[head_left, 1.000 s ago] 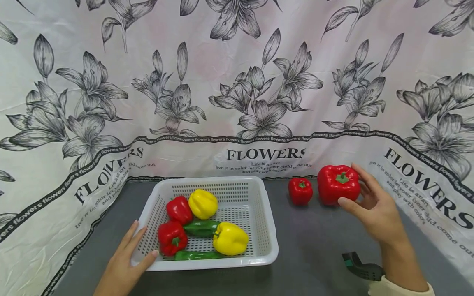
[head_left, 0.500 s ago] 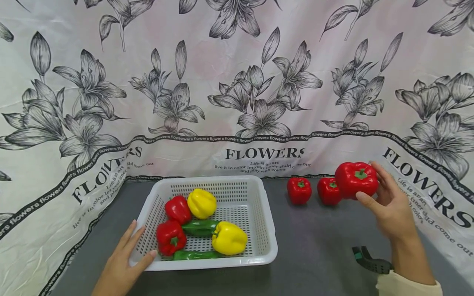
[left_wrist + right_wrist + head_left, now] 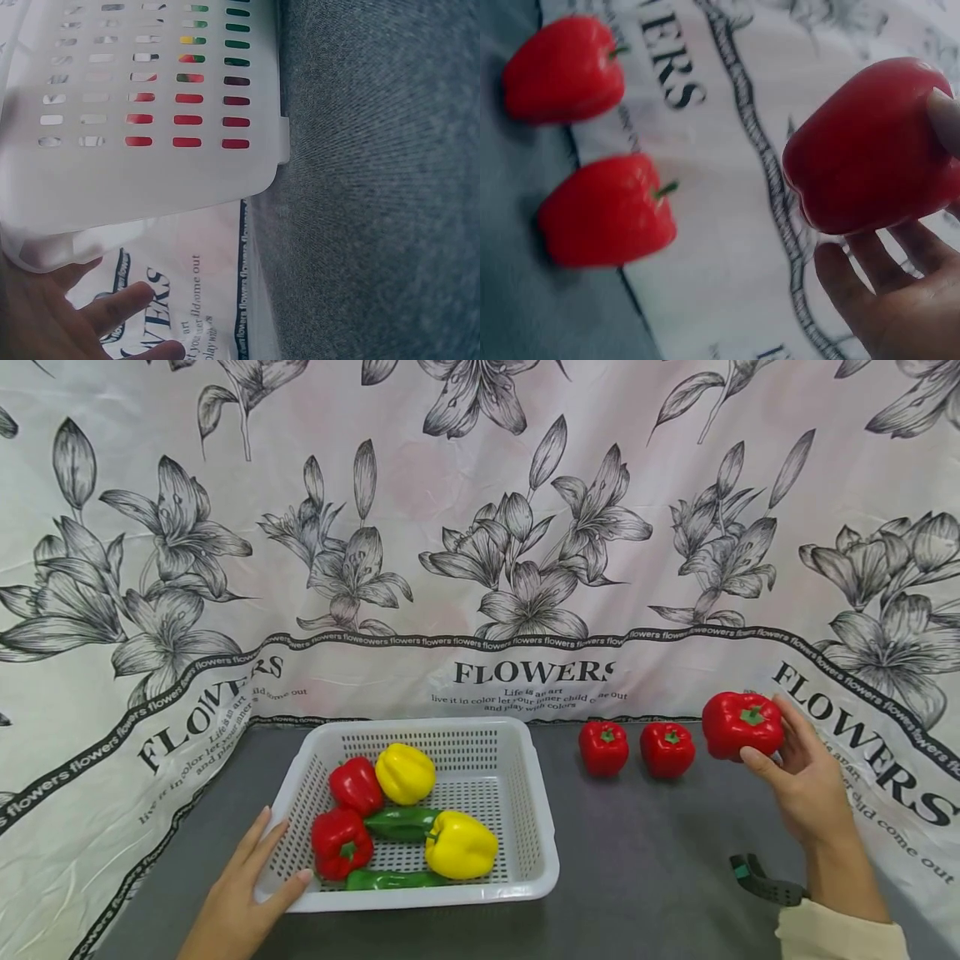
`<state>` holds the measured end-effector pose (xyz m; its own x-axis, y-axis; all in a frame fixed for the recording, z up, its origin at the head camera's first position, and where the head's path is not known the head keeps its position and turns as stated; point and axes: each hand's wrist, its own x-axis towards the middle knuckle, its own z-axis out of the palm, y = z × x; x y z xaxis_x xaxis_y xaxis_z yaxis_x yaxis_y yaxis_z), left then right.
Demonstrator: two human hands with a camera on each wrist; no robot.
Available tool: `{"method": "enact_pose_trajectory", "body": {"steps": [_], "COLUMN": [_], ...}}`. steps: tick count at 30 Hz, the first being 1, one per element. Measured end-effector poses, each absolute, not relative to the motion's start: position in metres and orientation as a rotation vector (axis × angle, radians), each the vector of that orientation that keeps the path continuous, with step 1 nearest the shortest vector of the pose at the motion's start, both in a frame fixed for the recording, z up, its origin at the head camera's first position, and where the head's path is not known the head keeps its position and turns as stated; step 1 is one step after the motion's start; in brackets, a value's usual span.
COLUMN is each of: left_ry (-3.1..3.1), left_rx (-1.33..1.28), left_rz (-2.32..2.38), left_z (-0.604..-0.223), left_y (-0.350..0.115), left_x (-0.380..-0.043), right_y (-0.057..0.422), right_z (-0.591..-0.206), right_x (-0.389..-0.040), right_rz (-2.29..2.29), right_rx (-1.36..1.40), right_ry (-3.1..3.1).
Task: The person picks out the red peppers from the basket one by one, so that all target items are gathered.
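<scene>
At the right in the head view, my right hand (image 3: pixel 813 785) holds a red bell pepper (image 3: pixel 742 725) above the table, thumb on the near side and fingers behind. The right wrist view shows this bell pepper (image 3: pixel 870 150) between thumb and fingers. Two more red bell peppers (image 3: pixel 603 748) (image 3: pixel 667 750) stand on the table to its left. My left hand (image 3: pixel 238 893) rests at the left rim of a white plastic basket (image 3: pixel 551 860), fingers spread and fairly straight. In the basket lie two red bell peppers (image 3: pixel 342 843), two yellow bell peppers (image 3: pixel 461 845) and two long green peppers (image 3: pixel 401 824).
The grey tabletop (image 3: pixel 600 877) runs back to a white cloth (image 3: pixel 420 568) printed with flowers. That cloth also borders the left and right sides. A dark strap device (image 3: pixel 765 881) is at my right wrist, beside a cream sleeve (image 3: pixel 840 931).
My right hand has carried the held bell pepper rightward, away from the two standing ones, uncovering the second of them. My left hand has stayed at the basket rim.
</scene>
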<state>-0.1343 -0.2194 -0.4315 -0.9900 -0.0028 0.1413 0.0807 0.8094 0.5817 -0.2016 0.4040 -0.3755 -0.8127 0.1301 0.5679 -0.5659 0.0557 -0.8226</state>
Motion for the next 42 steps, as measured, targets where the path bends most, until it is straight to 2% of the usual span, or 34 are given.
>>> {"method": "enact_pose_trajectory", "body": {"steps": [21,30,42], "left_ry": [-2.831,-2.864,-2.874], "left_rx": [-0.084,-0.062,-0.070], "left_rz": [-0.954,-0.917,-0.897], "left_z": [-0.430,-0.431,-0.433], "left_y": [-0.219,-0.220,-0.221], "left_x": [-0.134,-0.136,-0.137], "right_y": [0.467,0.478,0.485], "right_z": [-0.421,-0.437,-0.452], "right_x": [-0.243,-0.253,-0.264], "right_rz": [2.027,2.064,1.891], "right_rx": [0.076,-0.063,-0.145], "right_ry": [-2.106,-2.197,-2.485]}}
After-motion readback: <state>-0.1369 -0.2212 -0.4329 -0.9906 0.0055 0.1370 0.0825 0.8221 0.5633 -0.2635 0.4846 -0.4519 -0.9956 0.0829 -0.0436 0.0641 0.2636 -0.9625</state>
